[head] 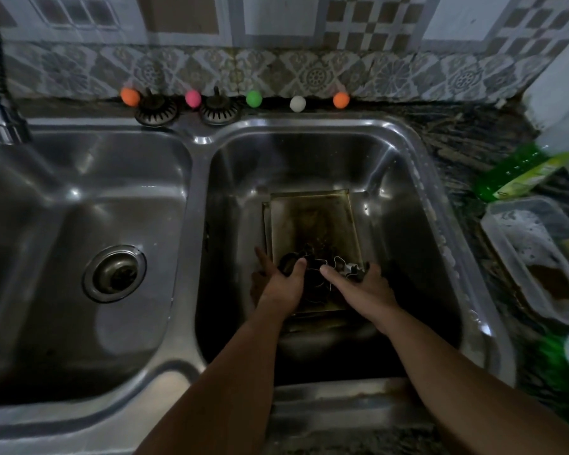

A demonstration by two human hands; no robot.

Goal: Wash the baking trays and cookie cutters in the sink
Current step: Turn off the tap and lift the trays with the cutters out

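Note:
A stained rectangular baking tray [312, 221] lies on the bottom of the right sink basin [404, 178]. Several metal cookie cutters [344, 266] are heaped at the tray's near end. My left hand [281, 285] holds the left side of the heap, its thumb curled over a dark round cutter [288, 259] and its forefinger pointing out along the tray's left edge. My right hand [367, 289] grips the right side of the heap, thumb lying across a wavy silver cutter. The fingers under the cutters are hidden.
The left basin [79, 224] holds only its drain [115, 272]. A tap hose [0, 93] hangs at far left. Two strainer plugs [156, 110] and coloured balls [253, 98] line the back ledge. On the right counter lie a green detergent bottle [519, 170] and a plastic tub [536, 257] with foam.

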